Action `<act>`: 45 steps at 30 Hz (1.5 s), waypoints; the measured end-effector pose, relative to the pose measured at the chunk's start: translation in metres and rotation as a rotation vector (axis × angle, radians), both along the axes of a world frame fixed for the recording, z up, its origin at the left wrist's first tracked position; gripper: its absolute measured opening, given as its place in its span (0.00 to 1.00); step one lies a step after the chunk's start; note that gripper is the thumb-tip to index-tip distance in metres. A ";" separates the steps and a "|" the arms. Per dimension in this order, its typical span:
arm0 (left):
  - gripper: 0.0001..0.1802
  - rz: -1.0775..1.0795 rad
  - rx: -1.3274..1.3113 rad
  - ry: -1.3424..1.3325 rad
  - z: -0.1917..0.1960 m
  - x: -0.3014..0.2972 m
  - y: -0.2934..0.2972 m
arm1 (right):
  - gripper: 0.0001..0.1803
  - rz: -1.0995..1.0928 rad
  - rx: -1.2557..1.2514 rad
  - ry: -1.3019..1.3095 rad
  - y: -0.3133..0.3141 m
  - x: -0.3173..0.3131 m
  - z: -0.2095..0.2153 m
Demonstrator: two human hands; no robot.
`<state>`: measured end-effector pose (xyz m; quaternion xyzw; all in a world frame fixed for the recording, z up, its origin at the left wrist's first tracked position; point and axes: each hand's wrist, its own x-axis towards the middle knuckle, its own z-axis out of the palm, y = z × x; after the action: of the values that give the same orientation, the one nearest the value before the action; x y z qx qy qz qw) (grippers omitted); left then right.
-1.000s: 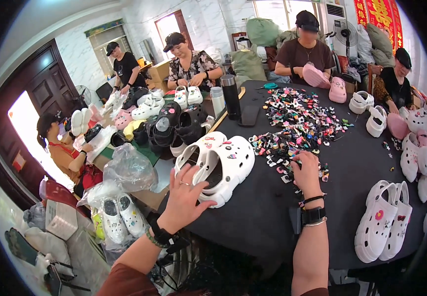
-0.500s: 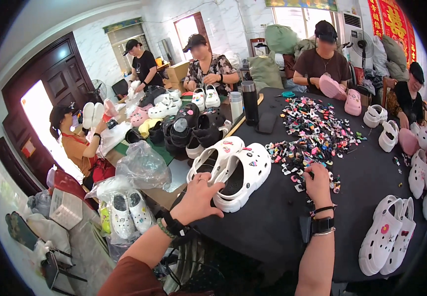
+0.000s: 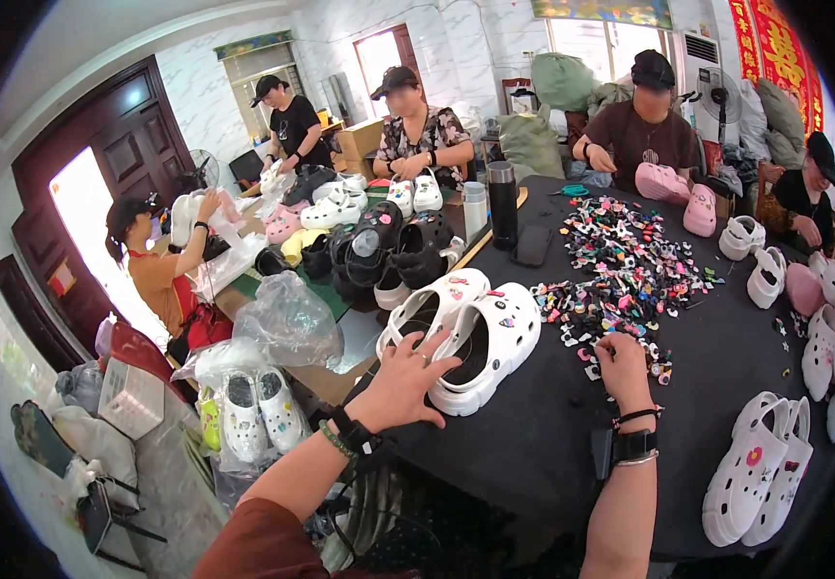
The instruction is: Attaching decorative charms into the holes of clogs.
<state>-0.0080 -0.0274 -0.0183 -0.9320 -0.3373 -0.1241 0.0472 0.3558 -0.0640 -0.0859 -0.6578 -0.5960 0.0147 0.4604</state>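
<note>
A pair of white clogs [image 3: 496, 333] with small charms on their uppers stands on the black-covered table, toes pointing away. My left hand [image 3: 400, 384] is at their heels, fingers spread, fingertips against the heel of the left clog and thumb by the right one. My right hand [image 3: 623, 372] is at the near edge of a spread heap of small colourful shoe charms [image 3: 629, 256]. Its fingers are pinched together; whatever they hold is hidden.
Another white pair [image 3: 750, 473] stands at the right. A black flask [image 3: 502, 206], white bottle [image 3: 475, 210] and dark case [image 3: 532, 245] stand beyond my clogs. Dark clogs [image 3: 367, 249] and plastic bags [image 3: 292, 318] lie left. Several co-workers handle clogs around the tables.
My right fingers have drawn together into a pinch near the charm heap's edge. My left hand stays at the clogs. Across the table, a co-worker's hand has moved away from a pink clog.
</note>
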 end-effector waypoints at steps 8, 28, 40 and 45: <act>0.36 -0.034 0.021 -0.136 -0.019 -0.002 0.004 | 0.05 0.018 -0.041 0.022 0.001 0.001 -0.001; 0.38 0.030 0.011 -0.167 -0.021 0.004 0.004 | 0.05 0.018 -0.098 0.017 0.003 -0.001 -0.002; 0.35 -0.023 0.098 -0.486 -0.035 -0.004 0.001 | 0.05 0.069 -0.015 -0.050 0.000 -0.006 0.004; 0.34 0.035 0.175 -0.535 -0.019 -0.014 -0.004 | 0.05 0.053 -0.030 -0.077 -0.002 -0.009 0.006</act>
<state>-0.0217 -0.0310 -0.0369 -0.8525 -0.3418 -0.3935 0.0389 0.3472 -0.0658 -0.0802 -0.6487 -0.6301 0.0104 0.4268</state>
